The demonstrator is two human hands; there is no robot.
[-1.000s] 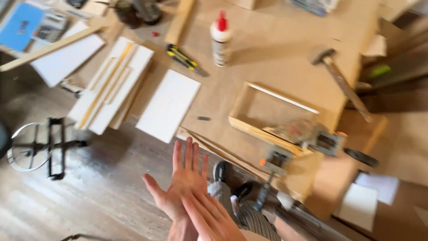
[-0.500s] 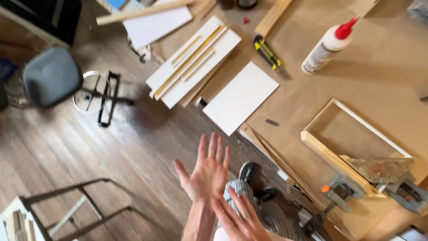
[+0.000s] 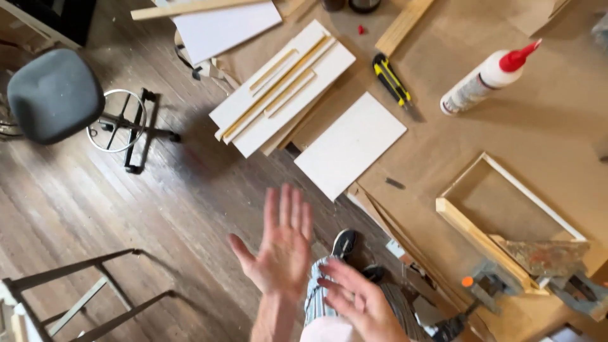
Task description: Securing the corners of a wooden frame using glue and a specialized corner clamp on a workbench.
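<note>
While I am standing by the workbench (image 3: 557, 126), my left hand (image 3: 282, 247) and right hand (image 3: 358, 301) are hovering at lower centre, fingers spread, holding nothing.

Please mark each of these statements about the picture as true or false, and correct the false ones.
1. Both hands are empty. True: the left hand is open with spread fingers, and the right hand holds nothing.
2. The glue bottle stands upright. False: it lies on its side on the table, red tip pointing up and right.
3. The yellow and black knife lies between the wood strip and the white board. True.
4. The stool has a red seat. False: the seat is grey.
5. The wooden frame is held in a clamp. True, at its lower corner.
</note>
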